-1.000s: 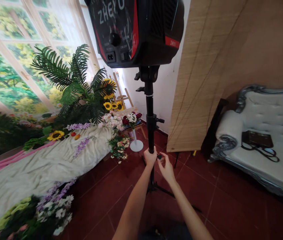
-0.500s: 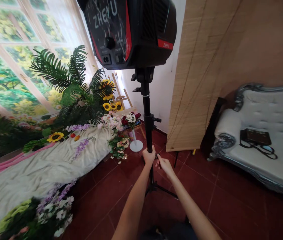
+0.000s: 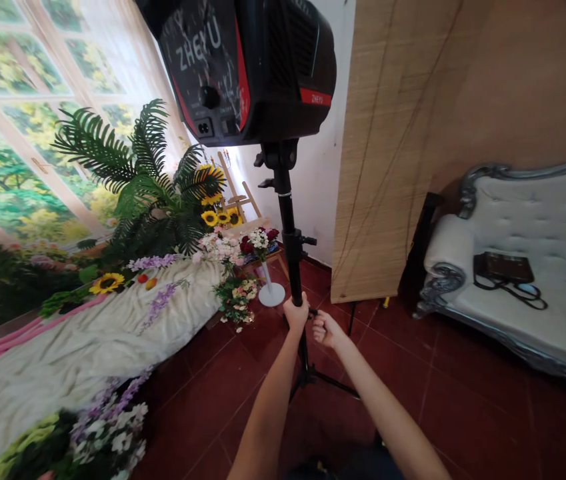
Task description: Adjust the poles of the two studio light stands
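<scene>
A black studio light (image 3: 273, 73) with red trim and "ZHEYU" lettering sits on top of a black light stand (image 3: 293, 267). My left hand (image 3: 296, 313) is wrapped round the pole below its upper clamp. Just to the right, my right hand (image 3: 326, 329) has its fingers curled at a small dark tightening knob (image 3: 313, 312) that sticks out from the pole. Part of the knob is hidden by the fingers. Below my hands, the stand's legs (image 3: 335, 385) spread over the red tiled floor.
To the left lies a cream draped cloth (image 3: 173, 320) with flowers and a palm plant (image 3: 113, 160). A white round base (image 3: 271, 295) stands behind the pole. On the right are a bamboo blind (image 3: 367, 200) and a tufted sofa (image 3: 563, 333) bearing a brown bag (image 3: 507, 268).
The light and the upper pole have shifted slightly left in view and the pole leans a little more. My left hand keeps its grip; my right fingers have turned and curled more at the knob.
</scene>
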`<state>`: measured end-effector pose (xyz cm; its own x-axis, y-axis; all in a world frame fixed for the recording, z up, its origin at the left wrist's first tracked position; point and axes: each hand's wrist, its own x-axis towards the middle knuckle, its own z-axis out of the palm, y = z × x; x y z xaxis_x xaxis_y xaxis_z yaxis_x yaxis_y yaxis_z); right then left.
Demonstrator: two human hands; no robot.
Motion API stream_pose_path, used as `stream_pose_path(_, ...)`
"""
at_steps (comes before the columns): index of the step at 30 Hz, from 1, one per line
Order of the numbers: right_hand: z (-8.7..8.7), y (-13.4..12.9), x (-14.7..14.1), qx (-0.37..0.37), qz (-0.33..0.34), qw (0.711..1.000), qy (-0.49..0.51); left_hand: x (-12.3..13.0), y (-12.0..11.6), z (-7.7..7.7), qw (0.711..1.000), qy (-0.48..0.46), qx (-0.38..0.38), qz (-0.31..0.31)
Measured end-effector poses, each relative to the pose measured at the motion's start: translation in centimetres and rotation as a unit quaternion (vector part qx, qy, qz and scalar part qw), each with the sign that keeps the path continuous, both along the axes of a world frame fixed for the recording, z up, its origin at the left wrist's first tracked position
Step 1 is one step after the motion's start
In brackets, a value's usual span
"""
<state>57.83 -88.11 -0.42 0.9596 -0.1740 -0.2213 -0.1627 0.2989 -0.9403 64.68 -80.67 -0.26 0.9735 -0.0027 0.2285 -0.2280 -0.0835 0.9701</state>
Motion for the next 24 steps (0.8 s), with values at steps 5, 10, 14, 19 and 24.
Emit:
stream_pose_path(5,-0.7,0.5,-0.8,-0.081,-0.115,0.990,0.010,0.3,-0.1,-0.4,1.000,-0.004,0.001,0.005)
stream_pose_path(10,-0.2,-0.1,-2.0,-0.326,-0.150,0.931,-0.070,0.2,-0.2,-0.4,1.000,-0.003,-0.006,-0.001)
stream_pose_path(14,0.0,-0.2,-1.2,-0.301,-0.123,0.944,-0.056,0.1,-0.1,-0.1,1.000,-0.001,0.005,0.004)
stream_pose_path(19,0.1,0.0,0.5,-0.004,-0.030,0.998,0.054,0.4,-0.2,-0.3,1.000,0.002,0.019,0.008)
stream_pose_path(24,0.3,-0.5,0.3,-0.001,0.032,0.997,0.068,0.4,-0.3,-0.7,1.000,0.006,0.014,0.004)
